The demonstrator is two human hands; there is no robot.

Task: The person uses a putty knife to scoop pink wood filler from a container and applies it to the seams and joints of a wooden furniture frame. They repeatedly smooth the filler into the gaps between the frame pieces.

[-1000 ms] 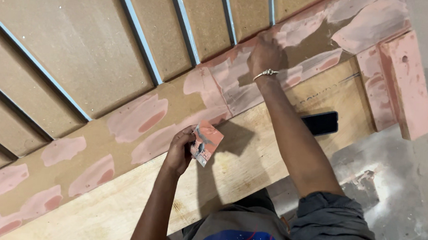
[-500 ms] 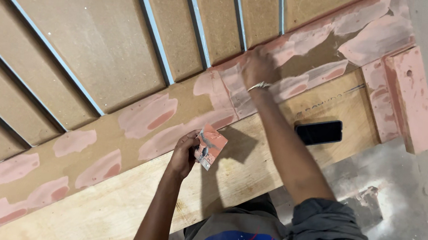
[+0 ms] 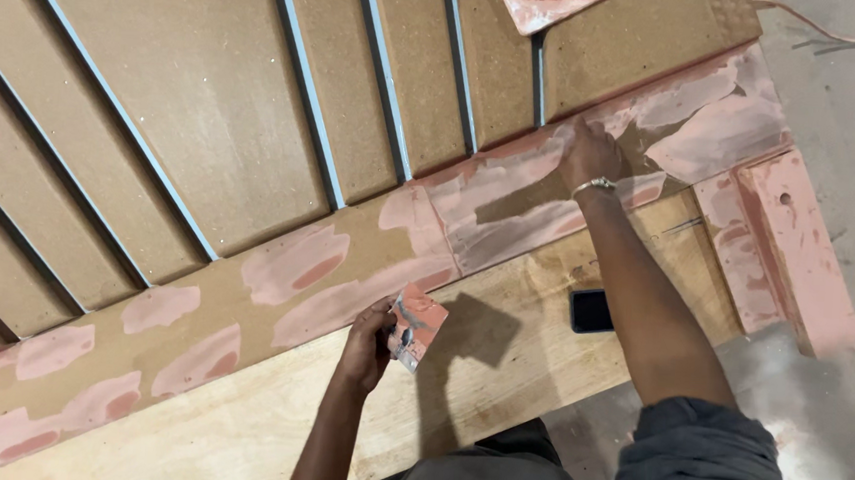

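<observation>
Far right on the panel, my right hand [image 3: 590,153] presses fingers-down on the pink filler band [image 3: 510,201], which runs long from near left to far right. My left hand [image 3: 368,344], nearer, grips a smeared scraper [image 3: 415,325].

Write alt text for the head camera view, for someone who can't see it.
Seen from above, a person's right hand presses on pink filler smeared along a brown fibreboard panel with pale blue grooves. The left hand holds a small filler-coated scraper card above a plywood board, where a black phone lies.
</observation>
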